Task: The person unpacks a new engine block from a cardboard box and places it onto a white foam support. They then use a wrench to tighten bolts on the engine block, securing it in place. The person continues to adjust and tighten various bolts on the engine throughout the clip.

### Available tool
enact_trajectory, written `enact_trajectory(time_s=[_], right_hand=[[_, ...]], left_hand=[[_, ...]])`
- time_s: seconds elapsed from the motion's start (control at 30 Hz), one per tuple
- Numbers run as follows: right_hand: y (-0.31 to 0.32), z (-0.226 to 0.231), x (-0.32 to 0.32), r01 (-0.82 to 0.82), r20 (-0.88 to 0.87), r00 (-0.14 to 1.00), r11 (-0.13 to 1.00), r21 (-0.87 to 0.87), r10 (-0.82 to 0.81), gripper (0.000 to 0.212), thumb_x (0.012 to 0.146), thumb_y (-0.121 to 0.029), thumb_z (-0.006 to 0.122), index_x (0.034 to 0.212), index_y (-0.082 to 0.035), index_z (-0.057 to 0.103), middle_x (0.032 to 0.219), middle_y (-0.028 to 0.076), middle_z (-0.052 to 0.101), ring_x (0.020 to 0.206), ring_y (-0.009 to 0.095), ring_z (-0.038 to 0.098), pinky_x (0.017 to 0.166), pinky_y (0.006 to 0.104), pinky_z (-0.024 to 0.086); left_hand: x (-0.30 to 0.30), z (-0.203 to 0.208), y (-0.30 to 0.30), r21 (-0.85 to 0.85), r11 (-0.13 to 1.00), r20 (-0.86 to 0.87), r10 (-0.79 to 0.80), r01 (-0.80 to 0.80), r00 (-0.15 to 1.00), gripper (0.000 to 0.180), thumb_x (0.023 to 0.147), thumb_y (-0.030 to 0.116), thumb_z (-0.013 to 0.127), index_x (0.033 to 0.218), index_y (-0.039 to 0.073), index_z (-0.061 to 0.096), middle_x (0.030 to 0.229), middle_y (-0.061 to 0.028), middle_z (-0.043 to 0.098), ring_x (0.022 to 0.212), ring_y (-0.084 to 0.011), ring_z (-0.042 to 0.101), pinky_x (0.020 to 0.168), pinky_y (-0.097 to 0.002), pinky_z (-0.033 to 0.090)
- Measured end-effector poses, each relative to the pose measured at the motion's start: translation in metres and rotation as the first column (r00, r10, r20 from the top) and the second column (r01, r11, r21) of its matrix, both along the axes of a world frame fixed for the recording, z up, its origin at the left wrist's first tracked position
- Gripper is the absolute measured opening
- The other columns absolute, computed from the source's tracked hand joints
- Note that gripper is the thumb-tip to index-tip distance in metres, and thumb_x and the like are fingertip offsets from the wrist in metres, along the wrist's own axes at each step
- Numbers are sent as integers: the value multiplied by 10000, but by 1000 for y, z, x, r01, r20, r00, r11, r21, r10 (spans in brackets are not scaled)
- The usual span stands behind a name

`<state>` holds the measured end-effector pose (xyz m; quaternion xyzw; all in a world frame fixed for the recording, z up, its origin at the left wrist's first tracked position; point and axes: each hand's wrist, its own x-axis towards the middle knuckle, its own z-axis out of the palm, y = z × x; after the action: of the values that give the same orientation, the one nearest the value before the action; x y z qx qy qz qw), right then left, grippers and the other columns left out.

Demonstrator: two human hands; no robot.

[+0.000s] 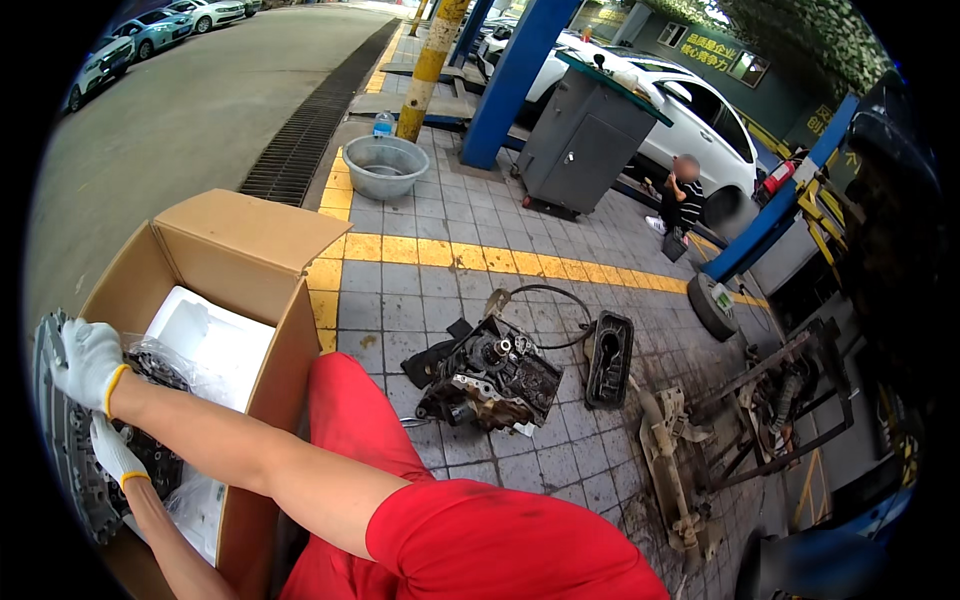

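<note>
1. Grey metal engine pt [90, 500]: L edge of scene, by open box's L side.
2. R hand [88, 365], white glove: on upper pt of it, fingers slightly bent; can't tell if gripping.
3. L hand [117, 450], white glove: nearer, against same pt; fingers partly hidden, opening/grip can't tell.
4. Cardboard box [280, 370]: white foam [215, 335] + clear plastic [203, 378] inside.
5. Far: grey basin [400, 185] nr yellow post [432, 70].
6. Mid-floor: dirty engine block [520, 375]; black pan [608, 362] just R.
7. Far R: person [685, 205], low, by white car [715, 130].
</note>
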<state>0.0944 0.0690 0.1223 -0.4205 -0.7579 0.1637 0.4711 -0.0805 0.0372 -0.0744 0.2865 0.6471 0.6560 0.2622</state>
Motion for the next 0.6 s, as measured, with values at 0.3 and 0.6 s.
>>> enact_trajectory(time_s=[0.3,0.6], right_hand=[[33,-53,28,38,-177,979,938,-345,-105,438,1026,-445,536,1018,-21,644,1068,279,719,1037,435,697,934,531,538],[25,-17,-1,77,7,997,996,-40,-77,379,956,-354,599,1058,8,645,1021,241,715,972,385,721,911,468,545]], left_hand=[[10,14,2,-47,999,15,14,-14,1000,514,1034,488,631,1263,30,675,1179,-64,669,1065,-166,606,835,-364,526],[37,35,-7,-50,998,-52,34,-36,998,475,1055,437,601,1223,0,681,1205,-92,680,1098,-192,611,905,-379,526]])
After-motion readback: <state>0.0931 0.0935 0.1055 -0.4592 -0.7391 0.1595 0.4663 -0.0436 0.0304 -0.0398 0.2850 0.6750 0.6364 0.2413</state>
